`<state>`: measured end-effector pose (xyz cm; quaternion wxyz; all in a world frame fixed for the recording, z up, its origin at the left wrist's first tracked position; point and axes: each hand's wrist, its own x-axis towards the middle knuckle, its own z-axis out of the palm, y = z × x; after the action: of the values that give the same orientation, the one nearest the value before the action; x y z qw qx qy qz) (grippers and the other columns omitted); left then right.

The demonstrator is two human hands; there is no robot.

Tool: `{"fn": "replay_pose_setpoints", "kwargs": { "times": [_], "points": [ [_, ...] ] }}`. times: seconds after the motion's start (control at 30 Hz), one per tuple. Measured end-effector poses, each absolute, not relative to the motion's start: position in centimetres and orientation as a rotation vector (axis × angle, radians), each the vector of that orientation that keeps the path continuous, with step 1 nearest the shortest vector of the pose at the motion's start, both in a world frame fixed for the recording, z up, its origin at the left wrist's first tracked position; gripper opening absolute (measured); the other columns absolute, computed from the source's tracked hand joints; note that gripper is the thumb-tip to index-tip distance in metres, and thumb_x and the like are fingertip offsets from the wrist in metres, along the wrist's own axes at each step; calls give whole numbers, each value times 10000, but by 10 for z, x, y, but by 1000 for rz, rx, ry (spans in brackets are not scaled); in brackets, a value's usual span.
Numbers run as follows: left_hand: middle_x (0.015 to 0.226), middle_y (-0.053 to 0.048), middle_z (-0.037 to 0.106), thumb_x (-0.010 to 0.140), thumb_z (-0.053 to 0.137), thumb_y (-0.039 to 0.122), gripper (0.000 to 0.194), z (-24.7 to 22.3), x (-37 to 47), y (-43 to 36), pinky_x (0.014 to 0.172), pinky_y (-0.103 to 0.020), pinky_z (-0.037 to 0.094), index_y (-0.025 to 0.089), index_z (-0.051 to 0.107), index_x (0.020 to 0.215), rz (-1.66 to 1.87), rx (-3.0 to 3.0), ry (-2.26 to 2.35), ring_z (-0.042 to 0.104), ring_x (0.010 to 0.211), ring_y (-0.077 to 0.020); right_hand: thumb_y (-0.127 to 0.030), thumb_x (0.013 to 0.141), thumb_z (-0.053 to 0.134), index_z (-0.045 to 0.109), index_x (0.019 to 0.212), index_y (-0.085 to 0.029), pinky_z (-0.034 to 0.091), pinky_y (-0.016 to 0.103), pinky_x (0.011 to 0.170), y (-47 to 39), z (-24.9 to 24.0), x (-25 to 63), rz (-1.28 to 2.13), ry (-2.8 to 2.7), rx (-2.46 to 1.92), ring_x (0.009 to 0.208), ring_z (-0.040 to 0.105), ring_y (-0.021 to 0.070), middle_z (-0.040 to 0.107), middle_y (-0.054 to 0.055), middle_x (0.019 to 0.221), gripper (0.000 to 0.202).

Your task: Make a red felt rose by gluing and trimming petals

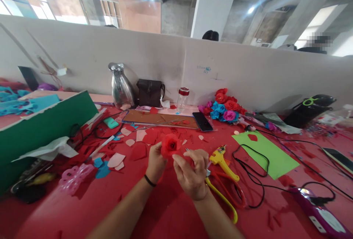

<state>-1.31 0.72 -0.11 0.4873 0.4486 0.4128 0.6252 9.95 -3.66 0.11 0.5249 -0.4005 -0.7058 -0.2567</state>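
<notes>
A red paper rose (170,145) with a dark, rolled centre is held upright in my left hand (157,161), whose fingers close round its underside. My right hand (193,172) is curled close by on the right, its thumb and fingertips at the rose's lower right rim. A thin, pointed grey tip (186,149) shows by the right fingers; what it belongs to is mostly hidden. Just right of that hand lie a yellow glue gun (223,158), a red-handled tool (241,193) and a yellow handle (224,200). Cut red petals (138,152) lie beyond my left hand.
Along the back partition stand a steel jug (121,86), a dark bag (150,92), a glass jar (182,101) and finished paper flowers (226,106). A phone (202,121) lies before them. Black cable (257,172) crosses the right side by green paper (271,156). A green board (49,132) stands left.
</notes>
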Motion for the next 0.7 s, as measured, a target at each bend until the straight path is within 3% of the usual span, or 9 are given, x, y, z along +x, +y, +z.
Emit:
{"fn": "replay_pose_setpoints", "kwargs": {
  "times": [0.3,0.5,0.7],
  "points": [
    [534,10,619,470,791,189,181,1,-12,10,473,-195,387,131,678,599,1314,670,859,507,472,-79,-61,793,536,642,907,-226,436,371,757,-38,1,96,-434,-1639,-981,857,494,201,515,61,922,228],
    [537,12,617,472,823,205,206,0,-15,11,504,-164,409,124,671,585,1216,606,785,528,492,-59,-116,825,512,617,921,-198,437,380,774,-32,1,94,-123,-1554,-1140,864,501,201,543,60,905,164],
    [628,-18,681,489,818,190,242,0,-14,11,599,-206,456,139,724,705,1274,659,822,579,570,-92,-131,826,501,599,893,-195,451,369,779,-26,1,94,42,-1471,-1190,871,523,201,576,57,894,135]
  ]
}}
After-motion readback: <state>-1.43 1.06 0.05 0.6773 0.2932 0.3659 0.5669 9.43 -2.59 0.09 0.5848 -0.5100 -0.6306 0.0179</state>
